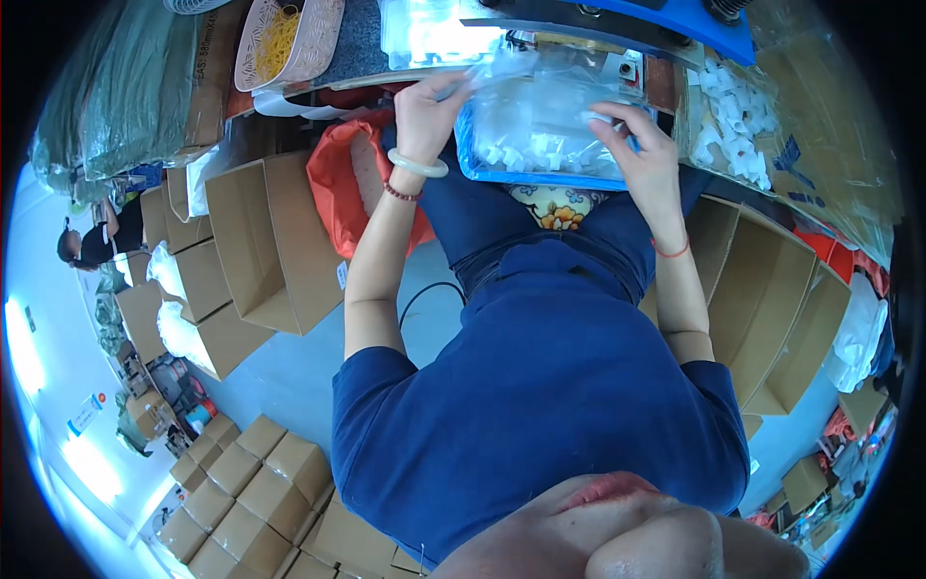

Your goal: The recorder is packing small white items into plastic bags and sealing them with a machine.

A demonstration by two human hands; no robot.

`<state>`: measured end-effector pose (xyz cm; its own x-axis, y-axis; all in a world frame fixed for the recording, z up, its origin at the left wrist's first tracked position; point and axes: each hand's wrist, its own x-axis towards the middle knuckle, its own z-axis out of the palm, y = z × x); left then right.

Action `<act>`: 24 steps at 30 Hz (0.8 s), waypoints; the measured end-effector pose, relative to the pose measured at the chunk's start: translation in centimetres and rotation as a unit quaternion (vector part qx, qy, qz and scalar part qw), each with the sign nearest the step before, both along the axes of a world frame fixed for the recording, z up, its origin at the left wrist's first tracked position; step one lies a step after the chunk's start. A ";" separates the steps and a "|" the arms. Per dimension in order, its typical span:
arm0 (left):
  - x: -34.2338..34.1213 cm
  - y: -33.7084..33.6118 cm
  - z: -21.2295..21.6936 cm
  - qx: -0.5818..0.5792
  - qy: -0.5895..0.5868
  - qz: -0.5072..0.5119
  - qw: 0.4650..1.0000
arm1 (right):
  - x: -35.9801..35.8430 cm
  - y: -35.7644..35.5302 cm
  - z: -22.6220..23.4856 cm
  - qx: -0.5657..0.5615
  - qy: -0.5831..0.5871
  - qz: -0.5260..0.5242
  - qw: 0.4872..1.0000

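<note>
Above a blue tray point(540, 179) at my lap, my left hand point(427, 118) is closed in a pinch at the tray's left side. Its fingertips meet the edge of a thin clear plastic sheet or bag; the exact grip is blurred. On the other side, my right hand point(644, 154) pinches a small white plastic piece point(596, 118) between thumb and fingers. Between the hands lie clear plastic bags point(555, 101). Several small white plastic pieces point(540, 154) show along the near side of the tray.
A blue machine frame point(666, 24) overhangs the bench. More white pieces point(738, 121) are heaped at right. Yellow rubber bands fill a white basket point(246, 58). Open cardboard boxes point(275, 246) and a red bag point(340, 183) stand left; another box point(748, 289) stands right. A person point(106, 236) is far left.
</note>
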<state>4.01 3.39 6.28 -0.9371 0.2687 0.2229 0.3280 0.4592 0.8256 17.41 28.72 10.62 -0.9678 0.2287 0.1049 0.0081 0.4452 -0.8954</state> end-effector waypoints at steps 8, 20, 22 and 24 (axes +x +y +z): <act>4.1 3.3 5.2 0.085 -0.169 -0.097 0.977 | -2.7 -0.8 5.5 0.015 0.172 0.021 0.985; 3.4 4.9 1.0 0.180 -0.501 -0.294 0.794 | -4.7 3.8 1.6 0.139 -0.006 0.208 0.968; 3.0 5.8 0.2 0.209 -0.524 -0.285 0.775 | -4.9 4.3 1.4 0.160 -0.012 0.123 0.979; 1.9 6.6 -0.6 0.326 -0.559 -0.217 0.731 | -4.8 4.9 0.8 0.272 0.056 -0.016 0.961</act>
<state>5.89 9.96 5.72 -0.4895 0.7729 -0.4036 -0.7210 -0.0984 0.6859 12.63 33.65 11.47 -0.9367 0.1411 0.3206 -0.0528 0.8480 -0.5273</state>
